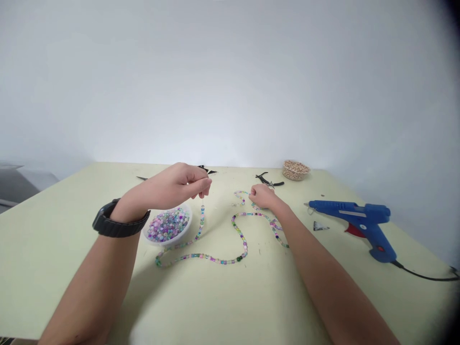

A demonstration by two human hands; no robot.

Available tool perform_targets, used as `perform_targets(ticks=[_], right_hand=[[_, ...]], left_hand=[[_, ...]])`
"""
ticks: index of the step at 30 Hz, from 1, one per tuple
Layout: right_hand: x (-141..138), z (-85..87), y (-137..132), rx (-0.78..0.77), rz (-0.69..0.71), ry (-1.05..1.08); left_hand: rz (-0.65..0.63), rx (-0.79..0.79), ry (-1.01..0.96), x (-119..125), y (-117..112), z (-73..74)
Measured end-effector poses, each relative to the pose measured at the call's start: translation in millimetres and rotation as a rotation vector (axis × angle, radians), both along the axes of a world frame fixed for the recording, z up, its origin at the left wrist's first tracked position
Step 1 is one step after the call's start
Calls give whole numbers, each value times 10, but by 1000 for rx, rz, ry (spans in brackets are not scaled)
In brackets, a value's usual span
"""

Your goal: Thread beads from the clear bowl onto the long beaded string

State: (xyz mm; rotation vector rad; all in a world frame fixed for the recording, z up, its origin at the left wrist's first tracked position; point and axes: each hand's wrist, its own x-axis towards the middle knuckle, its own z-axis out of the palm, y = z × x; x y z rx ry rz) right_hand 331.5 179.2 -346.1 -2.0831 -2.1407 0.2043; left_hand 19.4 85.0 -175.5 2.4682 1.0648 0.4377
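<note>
My left hand (187, 181) is closed in a pinch on the thin thread end of a long bead string (215, 260), lifting that end off the table. From there the multicoloured beads hang down, then wind across the tabletop in loose curves. Further right, my right hand (263, 195) is closed at another stretch of the beads, near the string's far part; its fingertips are partly hidden. Below my left hand stands a white bowl (189, 231) full of mixed pastel and purple beads. A dark watch band circles my left wrist.
Black-handled pliers (269, 182) lie behind my right hand. A clear bowl of wooden beads (295, 170) stands at the back. On the right are a blue glue gun (354, 213) with a cord and a small patterned scrap (320, 226). A dark tool (206, 169) lies behind my left hand.
</note>
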Motion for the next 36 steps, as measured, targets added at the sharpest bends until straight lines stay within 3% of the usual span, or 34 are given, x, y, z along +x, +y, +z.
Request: perform_targets(ticks=[8, 12, 25, 36], right_hand=[[91, 431, -88, 141, 24, 346], [73, 557, -154, 153, 43, 527], [-8, 737, -277, 54, 10, 768], [20, 618, -228, 8, 93, 697]], left_hand=[[-10, -7, -24, -79, -22, 58], [-10, -6, -28, -101, -24, 66], [-14, -9, -26, -102, -20, 63], [2, -3, -23, -116, -12, 54]])
